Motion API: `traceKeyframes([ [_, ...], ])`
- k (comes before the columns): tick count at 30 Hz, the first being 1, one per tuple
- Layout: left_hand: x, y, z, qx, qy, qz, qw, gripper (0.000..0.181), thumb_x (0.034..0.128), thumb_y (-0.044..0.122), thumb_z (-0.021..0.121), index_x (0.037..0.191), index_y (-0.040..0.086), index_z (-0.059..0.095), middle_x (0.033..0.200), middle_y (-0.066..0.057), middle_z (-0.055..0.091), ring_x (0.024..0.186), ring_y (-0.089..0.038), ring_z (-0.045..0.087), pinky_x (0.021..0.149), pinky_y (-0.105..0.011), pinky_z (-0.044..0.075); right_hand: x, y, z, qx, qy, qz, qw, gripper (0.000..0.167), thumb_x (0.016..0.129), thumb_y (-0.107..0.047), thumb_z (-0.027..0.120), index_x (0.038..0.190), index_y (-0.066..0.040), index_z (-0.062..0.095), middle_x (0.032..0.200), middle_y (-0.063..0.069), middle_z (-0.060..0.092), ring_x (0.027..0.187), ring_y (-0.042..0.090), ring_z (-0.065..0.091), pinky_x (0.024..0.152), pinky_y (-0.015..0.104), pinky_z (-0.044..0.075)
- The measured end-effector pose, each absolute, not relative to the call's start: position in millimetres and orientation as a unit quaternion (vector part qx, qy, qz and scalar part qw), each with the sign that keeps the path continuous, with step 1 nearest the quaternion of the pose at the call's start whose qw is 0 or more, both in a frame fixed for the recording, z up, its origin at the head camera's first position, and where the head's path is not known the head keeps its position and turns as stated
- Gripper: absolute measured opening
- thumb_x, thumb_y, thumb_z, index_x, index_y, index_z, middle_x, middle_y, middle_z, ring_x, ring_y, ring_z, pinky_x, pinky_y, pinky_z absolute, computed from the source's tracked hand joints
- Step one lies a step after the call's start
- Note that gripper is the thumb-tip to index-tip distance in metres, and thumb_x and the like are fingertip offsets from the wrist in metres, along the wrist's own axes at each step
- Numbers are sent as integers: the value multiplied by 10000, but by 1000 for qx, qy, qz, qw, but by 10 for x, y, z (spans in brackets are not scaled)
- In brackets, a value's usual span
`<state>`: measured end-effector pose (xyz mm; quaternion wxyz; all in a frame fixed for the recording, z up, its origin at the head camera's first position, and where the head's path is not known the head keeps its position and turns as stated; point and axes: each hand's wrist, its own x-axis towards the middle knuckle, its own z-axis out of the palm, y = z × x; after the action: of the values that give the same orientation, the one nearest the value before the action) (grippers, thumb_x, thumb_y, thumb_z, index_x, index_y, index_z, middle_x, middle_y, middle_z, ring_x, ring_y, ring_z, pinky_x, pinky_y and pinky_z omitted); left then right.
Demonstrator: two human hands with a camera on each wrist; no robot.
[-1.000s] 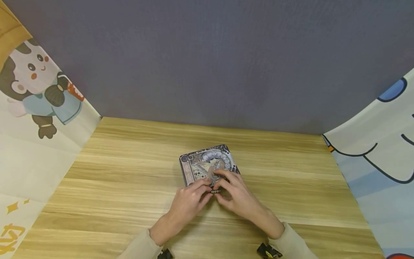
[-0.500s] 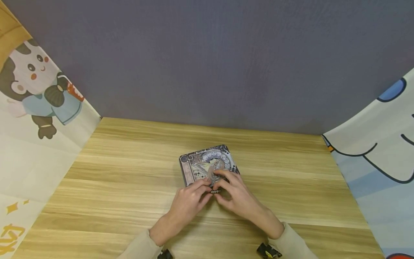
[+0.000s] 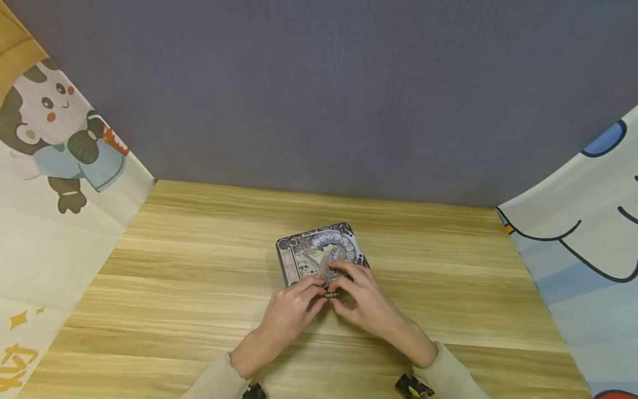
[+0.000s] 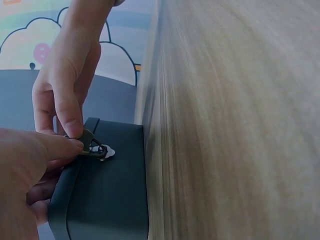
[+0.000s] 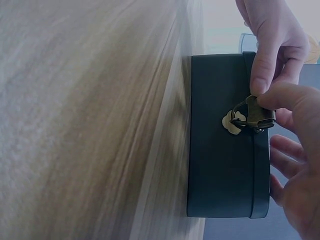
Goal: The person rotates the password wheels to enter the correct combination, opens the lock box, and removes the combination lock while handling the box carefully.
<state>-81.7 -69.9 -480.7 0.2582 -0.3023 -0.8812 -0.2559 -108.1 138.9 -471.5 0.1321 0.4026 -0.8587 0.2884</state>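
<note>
A dark box with a patterned lid (image 3: 304,255) stands on the table, its dark green front (image 4: 110,185) showing in the left wrist view. At that front a small bronze padlock (image 5: 259,113) has its shackle by a pale metal plate (image 5: 232,122). My left hand (image 3: 288,311) pinches the padlock between thumb and fingers from the left. From the right, my right hand (image 3: 371,305) pinches it too, with its index finger resting on the lid. The two thumbs nearly meet at the lock. Whether the shackle is fastened, I cannot tell.
The box rests on a wood-grain table (image 3: 199,244). Behind the table rises a grey panel (image 3: 319,100). Cartoon-printed sheets stand at the left (image 3: 50,238) and right (image 3: 573,233). Dark straps show under both sleeves.
</note>
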Motion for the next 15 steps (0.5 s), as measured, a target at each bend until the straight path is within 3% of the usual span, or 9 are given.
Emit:
traceKeyframes([
  [15,-810,-699,-4798,-303,-881,-255,258,221,752,111,916,915,88,768,1053,-28,760,934,-171,762,777,-233,648,-1080,1396,-4723,404,-856,295,131,279,785,-124,846,999,-157,671,1421,147,579,1303,356,569,1099,652,466],
])
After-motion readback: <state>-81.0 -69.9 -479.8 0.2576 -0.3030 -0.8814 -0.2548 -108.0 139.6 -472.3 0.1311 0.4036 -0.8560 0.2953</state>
